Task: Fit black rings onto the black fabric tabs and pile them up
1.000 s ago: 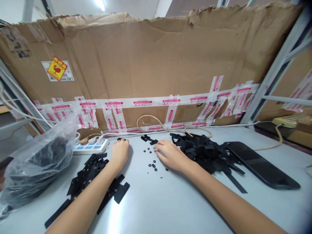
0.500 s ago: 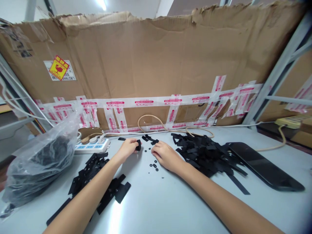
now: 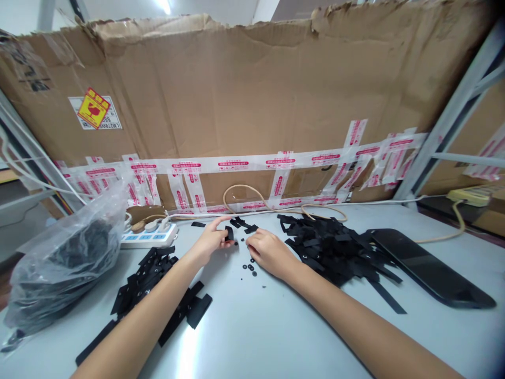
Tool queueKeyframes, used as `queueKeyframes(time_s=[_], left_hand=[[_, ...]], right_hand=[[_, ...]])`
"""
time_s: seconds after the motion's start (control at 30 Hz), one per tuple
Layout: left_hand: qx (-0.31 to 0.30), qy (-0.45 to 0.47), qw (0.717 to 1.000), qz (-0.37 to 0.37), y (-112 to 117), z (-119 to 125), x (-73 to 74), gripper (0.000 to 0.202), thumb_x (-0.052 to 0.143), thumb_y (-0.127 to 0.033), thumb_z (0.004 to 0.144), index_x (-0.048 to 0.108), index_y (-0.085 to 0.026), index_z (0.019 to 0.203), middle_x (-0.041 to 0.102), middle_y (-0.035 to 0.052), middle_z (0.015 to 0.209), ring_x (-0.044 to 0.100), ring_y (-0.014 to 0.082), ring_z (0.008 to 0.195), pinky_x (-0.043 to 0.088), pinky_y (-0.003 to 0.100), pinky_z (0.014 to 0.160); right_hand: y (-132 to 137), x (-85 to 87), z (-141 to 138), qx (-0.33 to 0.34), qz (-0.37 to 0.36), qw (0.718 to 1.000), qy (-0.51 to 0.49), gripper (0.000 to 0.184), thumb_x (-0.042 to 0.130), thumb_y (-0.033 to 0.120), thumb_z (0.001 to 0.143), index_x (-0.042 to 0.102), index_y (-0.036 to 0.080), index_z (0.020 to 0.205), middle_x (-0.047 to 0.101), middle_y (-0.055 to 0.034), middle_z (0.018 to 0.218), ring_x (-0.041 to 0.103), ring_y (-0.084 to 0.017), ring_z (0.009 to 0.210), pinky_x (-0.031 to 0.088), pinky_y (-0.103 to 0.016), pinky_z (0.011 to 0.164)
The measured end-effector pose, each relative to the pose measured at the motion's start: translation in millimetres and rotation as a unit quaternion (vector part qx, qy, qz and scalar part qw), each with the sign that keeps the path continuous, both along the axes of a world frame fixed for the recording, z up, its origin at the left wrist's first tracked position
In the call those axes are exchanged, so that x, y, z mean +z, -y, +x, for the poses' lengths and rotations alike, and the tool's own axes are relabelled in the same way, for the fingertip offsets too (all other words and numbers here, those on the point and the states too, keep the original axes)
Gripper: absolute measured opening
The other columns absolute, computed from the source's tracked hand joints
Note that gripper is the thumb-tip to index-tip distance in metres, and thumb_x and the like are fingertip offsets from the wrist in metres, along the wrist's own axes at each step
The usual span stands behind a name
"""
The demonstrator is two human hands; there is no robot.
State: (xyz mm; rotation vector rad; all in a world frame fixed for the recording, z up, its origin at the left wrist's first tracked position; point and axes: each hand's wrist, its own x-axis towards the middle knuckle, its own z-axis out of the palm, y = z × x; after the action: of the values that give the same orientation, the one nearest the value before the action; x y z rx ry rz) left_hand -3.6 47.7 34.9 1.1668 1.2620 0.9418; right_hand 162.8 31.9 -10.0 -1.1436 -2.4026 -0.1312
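Observation:
My left hand (image 3: pixel 211 241) is closed on a short black strap (image 3: pixel 229 233), which curves between the fingers while the index finger points outward. My right hand (image 3: pixel 270 251) rests on the table with its fingertips pinched together; whatever they hold is hidden. Small black washers (image 3: pixel 250 267) lie just in front of it, by the right fingertips. A few loose black strap pieces (image 3: pixel 238 222) lie beyond both hands. Beside the right forearm is a big heap of black straps (image 3: pixel 331 247). Under and around the left forearm lie more black strap pieces (image 3: pixel 144 276), some with small rings in them.
A clear plastic bag (image 3: pixel 67 263) with dark contents stands at the left. Behind it sits a white power strip (image 3: pixel 152 238) with plugs. A black, flat, rounded device (image 3: pixel 430 268) lies at the right. Along the back stands a large taped cardboard sheet (image 3: pixel 252 100), with cables at its foot.
My left hand has moved slightly to the right with the strap, and its index finger has stretched out. My right hand is almost unmoved.

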Motion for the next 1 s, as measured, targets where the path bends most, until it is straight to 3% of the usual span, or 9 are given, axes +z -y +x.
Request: queueKeyframes(time_s=[0.2,0.3,0.4,0.5,0.6,0.67,0.8,0.87,1.0], left_hand=[[-0.051,-0.004,0.999,-0.013,0.4,-0.1,-4.0,0.016,0.053,-0.014,0.073,0.065,-0.012,0.082,0.055,-0.0012,0.057,0.056,0.0088,0.055,0.044,0.022,0.060],[-0.048,0.007,0.999,-0.014,-1.0,0.5,-7.8,0.015,0.056,-0.020,0.075,0.066,-0.012,0.082,0.061,0.0019,0.066,0.058,0.0111,0.063,0.046,0.026,0.067],[-0.049,0.010,0.999,0.010,-2.1,1.3,-10.2,0.016,0.057,-0.023,0.075,0.067,-0.013,0.084,0.066,0.0053,0.080,0.060,0.0142,0.074,0.044,0.030,0.077],[-0.063,0.001,0.997,0.034,-2.0,2.5,-10.9,0.018,0.060,-0.026,0.072,0.068,-0.014,0.082,0.068,0.0060,0.082,0.059,0.0164,0.079,0.042,0.031,0.080],[-0.077,0.004,0.996,0.051,0.4,5.0,-10.1,0.020,0.062,-0.028,0.070,0.067,-0.013,0.082,0.065,0.0028,0.069,0.057,0.0144,0.070,0.042,0.029,0.074],[-0.088,0.017,0.994,0.061,3.1,7.6,-9.4,0.018,0.064,-0.029,0.068,0.066,-0.013,0.078,0.061,0.0005,0.063,0.056,0.0125,0.064,0.042,0.027,0.070],[-0.090,0.058,0.993,0.039,9.0,12.8,-9.2,0.018,0.069,-0.028,0.065,0.061,-0.014,0.073,0.062,0.0006,0.067,0.057,0.0117,0.067,0.043,0.025,0.072],[-0.093,0.082,0.992,0.022,11.2,14.7,-9.6,0.020,0.070,-0.027,0.065,0.060,-0.015,0.076,0.062,0.0007,0.068,0.058,0.0112,0.068,0.044,0.025,0.073],[-0.101,0.133,0.986,-0.008,14.0,17.2,-9.4,0.021,0.072,-0.026,0.066,0.058,-0.015,0.076,0.061,-0.0003,0.066,0.058,0.0093,0.065,0.044,0.025,0.073]], right_hand=[[-0.7,1.7,2.1,-0.016,0.000,1.000,0.020,0.023,0.041,0.007,0.081,0.061,0.016,0.071,0.062,-0.0068,0.068,0.051,-0.018,0.072,0.039,-0.030,0.072],[1.1,4.0,2.7,-0.012,-0.009,1.000,0.013,0.023,0.043,0.005,0.078,0.062,0.015,0.075,0.063,-0.0080,0.072,0.051,-0.019,0.075,0.040,-0.030,0.073],[2.5,5.3,3.0,-0.017,-0.035,0.998,-0.043,0.024,0.044,0.004,0.077,0.064,0.016,0.077,0.064,-0.0081,0.074,0.053,-0.019,0.077,0.040,-0.030,0.073],[1.3,5.8,3.0,-0.049,-0.092,0.981,-0.163,0.021,0.048,0.007,0.075,0.066,0.018,0.076,0.065,-0.0056,0.073,0.055,-0.018,0.073,0.041,-0.030,0.071],[-2.1,6.7,2.9,-0.076,-0.189,0.925,-0.321,0.012,0.055,0.012,0.070,0.065,0.019,0.072,0.065,-0.0024,0.070,0.055,-0.015,0.065,0.042,-0.028,0.066],[-3.6,8.0,2.7,-0.062,-0.257,0.863,-0.431,0.004,0.060,0.017,0.066,0.063,0.018,0.068,0.065,-0.0015,0.069,0.056,-0.014,0.064,0.042,-0.028,0.065],[-1.2,12.3,1.9,-0.006,-0.355,0.733,-0.581,0.019,0.071,0.026,0.055,0.063,0.016,0.069,0.065,-0.0009,0.068,0.058,-0.014,0.066,0.042,-0.029,0.069],[1.5,14.3,1.5,0.018,-0.375,0.697,-0.611,0.023,0.073,0.028,0.053,0.064,0.016,0.070,0.064,-0.0006,0.067,0.057,-0.013,0.065,0.041,-0.028,0.070],[3.8,15.7,2.1,0.046,-0.406,0.658,-0.632,0.024,0.076,0.027,0.052,0.065,0.016,0.070,0.063,0.0000,0.068,0.055,-0.011,0.064,0.039,-0.027,0.067]])
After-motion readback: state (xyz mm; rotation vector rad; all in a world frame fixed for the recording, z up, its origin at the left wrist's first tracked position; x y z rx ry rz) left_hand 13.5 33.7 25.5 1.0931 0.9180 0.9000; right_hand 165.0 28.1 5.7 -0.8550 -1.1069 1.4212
